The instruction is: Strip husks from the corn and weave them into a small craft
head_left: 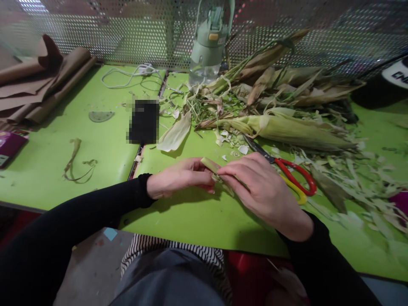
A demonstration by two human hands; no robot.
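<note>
Between both hands is a narrow pale-green strip of corn husk (209, 165), held just above the green table. My left hand (185, 178) comes in from the left, its fingers closed around the strip's lower part. With thumb and fingertips together, my right hand (261, 187) pinches the same strip from the other side. Scissors (295, 172) with one red and one yellow handle lie partly behind my right hand. Past them rests a large green corn husk (293, 129). A broad pale husk leaf (175, 134) lies beyond my left hand.
A water bottle (208, 46) stands at the back against a perforated metal screen (127, 34). Dried husks (274, 85) and shreds (369, 187) cover the right side. Brown paper (60, 80), a protractor (101, 116), a white cord (127, 78) and a blurred dark object (145, 121) lie leftward.
</note>
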